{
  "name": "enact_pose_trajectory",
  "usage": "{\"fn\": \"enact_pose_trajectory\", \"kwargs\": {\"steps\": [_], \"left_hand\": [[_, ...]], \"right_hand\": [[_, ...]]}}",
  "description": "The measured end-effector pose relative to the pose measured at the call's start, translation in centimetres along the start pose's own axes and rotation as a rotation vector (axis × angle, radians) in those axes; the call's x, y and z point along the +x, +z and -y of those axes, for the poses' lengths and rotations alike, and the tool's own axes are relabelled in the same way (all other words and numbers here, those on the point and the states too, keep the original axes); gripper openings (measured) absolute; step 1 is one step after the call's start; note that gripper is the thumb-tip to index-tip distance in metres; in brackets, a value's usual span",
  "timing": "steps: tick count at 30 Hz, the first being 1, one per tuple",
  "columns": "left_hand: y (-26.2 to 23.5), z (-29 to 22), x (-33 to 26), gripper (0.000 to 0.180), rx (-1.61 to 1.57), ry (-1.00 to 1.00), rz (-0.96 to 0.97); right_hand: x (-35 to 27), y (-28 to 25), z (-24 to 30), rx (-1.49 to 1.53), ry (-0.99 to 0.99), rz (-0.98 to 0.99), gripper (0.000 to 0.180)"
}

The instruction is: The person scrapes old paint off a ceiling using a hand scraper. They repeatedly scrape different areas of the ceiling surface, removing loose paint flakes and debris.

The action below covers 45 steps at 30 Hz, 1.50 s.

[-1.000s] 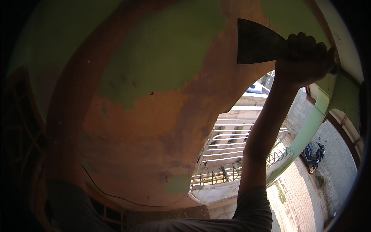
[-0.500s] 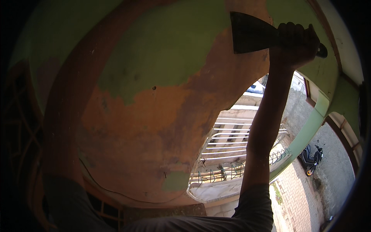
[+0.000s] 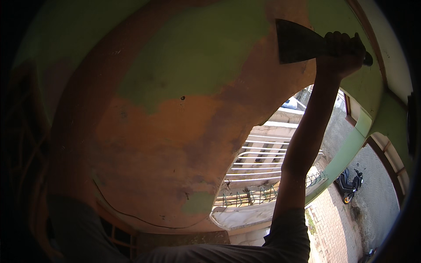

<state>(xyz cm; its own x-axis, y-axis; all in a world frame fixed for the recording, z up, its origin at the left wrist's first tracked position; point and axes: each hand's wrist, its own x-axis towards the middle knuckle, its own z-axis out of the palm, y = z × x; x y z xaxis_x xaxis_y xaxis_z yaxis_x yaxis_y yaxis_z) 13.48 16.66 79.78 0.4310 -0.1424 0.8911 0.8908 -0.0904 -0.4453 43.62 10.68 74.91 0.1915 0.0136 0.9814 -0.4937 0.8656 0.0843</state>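
Note:
My right hand (image 3: 342, 55) is raised at the upper right, its fingers wrapped round the handle of a wide-bladed scraper (image 3: 299, 43). The dark blade flares out to the left, in front of a wall (image 3: 162, 153) with patches of green paint and bare orange-brown surface. Whether its edge touches the wall I cannot tell. My left arm (image 3: 83, 101) curves up along the left side and passes out at the top edge, so the left hand is out of sight.
Beyond the wall's right edge lie a white railing (image 3: 263, 168) and a pale green ledge (image 3: 340, 162). Further down, a dark scooter (image 3: 349, 184) stands by a brick-paved strip (image 3: 333, 223). A thin cable (image 3: 131, 215) hangs low across the wall. Dark grillwork (image 3: 118, 236) is at lower left.
The scraper and my right hand have shifted a little to the right and slightly down in the picture. My grip on the handle is unchanged.

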Motion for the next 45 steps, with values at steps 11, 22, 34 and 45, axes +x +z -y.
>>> {"fn": "enact_pose_trajectory", "kwargs": {"steps": [11, 22, 34, 45], "left_hand": [[0.7, 0.0, -0.7, 0.061, 0.02, -0.003, -0.007], [-0.9, 0.9, 0.5, 0.06, -0.037, 0.004, -0.054], [-5.2, -10.4, -22.0, 0.063, -0.758, 0.485, 0.46], [-23.1, -19.4, -49.8, 0.06, -2.159, -1.39, 1.544]], "right_hand": [[-2.3, 1.4, -0.4, -0.14, 0.023, -0.096, 0.045], [0.2, 1.0, 0.2, -0.003, 0.065, 0.139, 0.037], [-33.1, 3.6, 8.6, 0.058, 0.053, -0.159, 0.03], [-50.8, 5.8, 10.1, -0.245, 1.079, -0.165, 0.076]]}}
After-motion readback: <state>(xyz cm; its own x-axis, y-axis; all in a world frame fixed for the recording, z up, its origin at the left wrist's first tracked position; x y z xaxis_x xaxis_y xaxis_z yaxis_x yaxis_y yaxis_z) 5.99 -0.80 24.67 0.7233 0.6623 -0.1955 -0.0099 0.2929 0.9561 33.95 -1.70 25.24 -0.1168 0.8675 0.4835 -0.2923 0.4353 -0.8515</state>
